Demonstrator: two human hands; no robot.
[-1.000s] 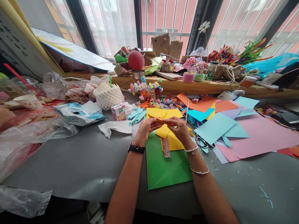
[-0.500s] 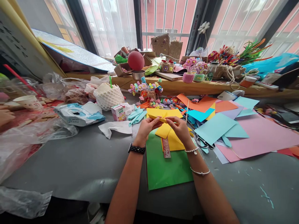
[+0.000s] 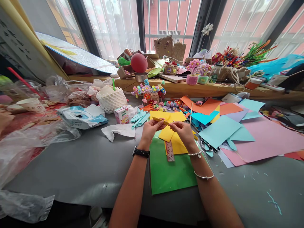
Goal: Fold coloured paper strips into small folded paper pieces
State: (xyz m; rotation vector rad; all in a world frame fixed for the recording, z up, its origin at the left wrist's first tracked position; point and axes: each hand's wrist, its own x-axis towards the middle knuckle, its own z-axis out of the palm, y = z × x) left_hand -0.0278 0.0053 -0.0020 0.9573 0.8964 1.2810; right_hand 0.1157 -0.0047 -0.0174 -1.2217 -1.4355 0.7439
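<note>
Pinching folded yellow paper [image 3: 157, 119], left grip [image 3: 150, 129] near its middle, right grip [image 3: 183, 130] at its right end.

Site: handicraft workroom. Evidence: gray worktable [image 3: 78, 167] strewn with a pink sheet [image 3: 273, 136], light-blue sheet [image 3: 219, 131] and orange sheet [image 3: 209, 106] of paper, with scissors [image 3: 210, 149] and thin blue cuttings [image 3: 274, 202] among them. Wooden ledge [image 3: 175, 86] behind carries handmade-looking pink flowers [image 3: 193, 65] in a small pot and a pipe-cleaner bundle [image 3: 256, 56], below barred windows [image 3: 167, 22].
</note>
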